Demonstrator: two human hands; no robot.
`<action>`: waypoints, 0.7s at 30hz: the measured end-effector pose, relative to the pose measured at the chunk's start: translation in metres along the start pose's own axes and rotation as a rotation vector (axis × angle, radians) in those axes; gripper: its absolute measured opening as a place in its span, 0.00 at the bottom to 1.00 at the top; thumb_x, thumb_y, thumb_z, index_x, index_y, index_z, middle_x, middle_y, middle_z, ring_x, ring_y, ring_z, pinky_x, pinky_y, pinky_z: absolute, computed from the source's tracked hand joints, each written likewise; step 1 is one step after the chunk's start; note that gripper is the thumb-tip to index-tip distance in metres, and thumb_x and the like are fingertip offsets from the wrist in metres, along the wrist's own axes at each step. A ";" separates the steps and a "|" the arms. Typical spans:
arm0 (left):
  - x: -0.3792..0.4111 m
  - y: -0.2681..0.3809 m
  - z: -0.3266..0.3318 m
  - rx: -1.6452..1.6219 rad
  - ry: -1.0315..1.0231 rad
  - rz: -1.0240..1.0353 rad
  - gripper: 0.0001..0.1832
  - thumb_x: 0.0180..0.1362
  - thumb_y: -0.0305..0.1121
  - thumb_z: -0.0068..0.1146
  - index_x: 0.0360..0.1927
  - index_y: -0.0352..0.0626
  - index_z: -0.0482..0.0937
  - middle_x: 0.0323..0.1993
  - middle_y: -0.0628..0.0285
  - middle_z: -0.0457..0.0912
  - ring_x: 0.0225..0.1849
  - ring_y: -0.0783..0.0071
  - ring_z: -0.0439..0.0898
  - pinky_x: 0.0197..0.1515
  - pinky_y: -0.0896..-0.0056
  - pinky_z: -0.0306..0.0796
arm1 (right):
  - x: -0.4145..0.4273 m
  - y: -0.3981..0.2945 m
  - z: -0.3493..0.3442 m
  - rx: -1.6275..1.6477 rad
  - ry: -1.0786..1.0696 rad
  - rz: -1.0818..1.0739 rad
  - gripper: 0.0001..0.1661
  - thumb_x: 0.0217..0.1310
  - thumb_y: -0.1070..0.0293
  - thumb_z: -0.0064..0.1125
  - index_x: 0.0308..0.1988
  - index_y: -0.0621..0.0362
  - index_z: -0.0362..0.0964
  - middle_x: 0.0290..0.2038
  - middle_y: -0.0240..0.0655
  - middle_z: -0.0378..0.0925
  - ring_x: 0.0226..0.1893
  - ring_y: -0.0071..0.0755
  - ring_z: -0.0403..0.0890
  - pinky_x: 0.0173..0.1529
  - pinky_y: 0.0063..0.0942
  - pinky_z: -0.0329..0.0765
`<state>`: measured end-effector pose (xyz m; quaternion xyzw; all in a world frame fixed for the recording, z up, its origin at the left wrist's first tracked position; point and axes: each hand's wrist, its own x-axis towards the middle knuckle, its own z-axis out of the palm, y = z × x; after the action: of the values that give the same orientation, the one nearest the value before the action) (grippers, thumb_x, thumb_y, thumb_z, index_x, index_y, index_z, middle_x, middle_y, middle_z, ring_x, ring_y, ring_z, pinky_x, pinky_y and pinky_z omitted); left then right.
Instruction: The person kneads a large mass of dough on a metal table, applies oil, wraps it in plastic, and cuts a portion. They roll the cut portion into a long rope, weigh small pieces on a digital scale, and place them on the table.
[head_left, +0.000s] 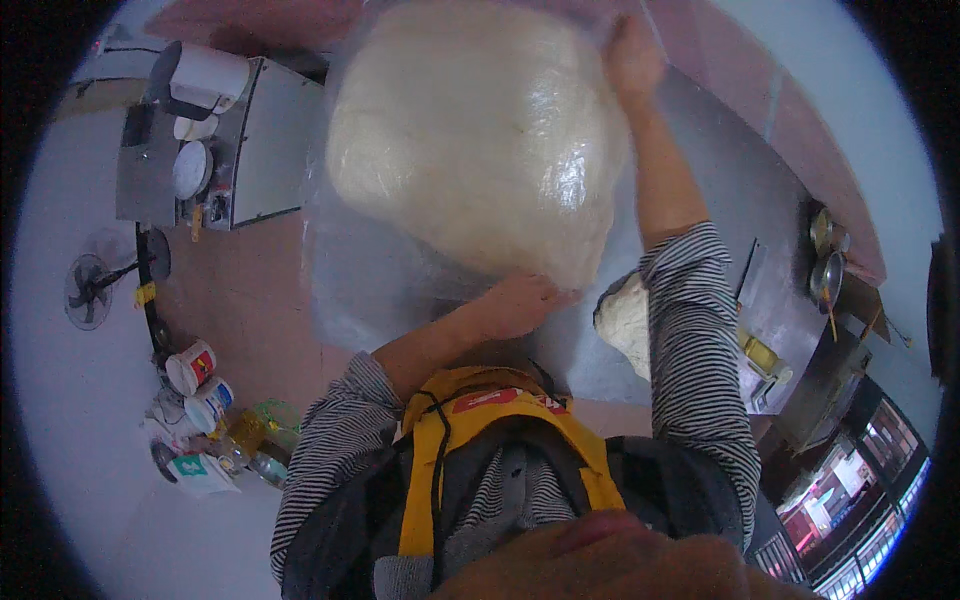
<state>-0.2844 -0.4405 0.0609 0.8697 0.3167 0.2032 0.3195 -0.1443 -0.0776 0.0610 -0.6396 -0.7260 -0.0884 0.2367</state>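
Observation:
A large slab of pale dough (472, 135) lies before me under clear plastic film (375, 255), which reaches past it at the left and near side. My left hand (525, 304) is at the near edge of the dough, its fingers closed on the film's edge. At the far right corner my right hand (636, 60) touches the film's edge; it is blurred, so its grip is unclear. A smaller lump of dough (628, 326) sits on the metal worktop (697, 142), partly hidden by my right sleeve.
On the right of the worktop are a bottle of yellow oil (761, 356), a long blade-like tool (748, 274) and metal bowls (827, 274). At left stand a cabinet (274, 142) with a round pan (193, 170), a fan (90, 291) and several buckets (191, 367).

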 end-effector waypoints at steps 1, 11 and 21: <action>0.008 0.001 0.000 -0.016 -0.024 0.019 0.23 0.62 0.28 0.44 0.63 0.48 0.68 0.34 0.54 0.78 0.40 0.56 0.78 0.43 0.58 0.73 | 0.006 0.023 -0.003 -0.030 -0.018 0.056 0.13 0.66 0.60 0.45 0.44 0.52 0.73 0.34 0.45 0.81 0.32 0.53 0.82 0.37 0.47 0.78; 0.080 0.008 0.056 -0.083 -0.193 0.174 0.21 0.60 0.30 0.46 0.59 0.45 0.71 0.35 0.52 0.78 0.37 0.55 0.80 0.40 0.55 0.74 | -0.009 0.172 0.030 -0.204 -0.221 0.236 0.15 0.63 0.59 0.49 0.45 0.52 0.74 0.40 0.42 0.81 0.41 0.52 0.82 0.45 0.47 0.78; 0.053 0.016 0.077 -0.139 -0.434 -0.166 0.14 0.58 0.33 0.49 0.45 0.39 0.78 0.35 0.52 0.79 0.40 0.53 0.81 0.43 0.52 0.77 | -0.040 0.106 0.019 -0.200 0.126 0.197 0.34 0.52 0.57 0.61 0.58 0.58 0.67 0.52 0.49 0.72 0.46 0.50 0.77 0.49 0.45 0.75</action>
<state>-0.1973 -0.4467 0.0247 0.8398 0.2963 0.0057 0.4548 -0.0426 -0.0873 0.0075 -0.7215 -0.6308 -0.1768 0.2244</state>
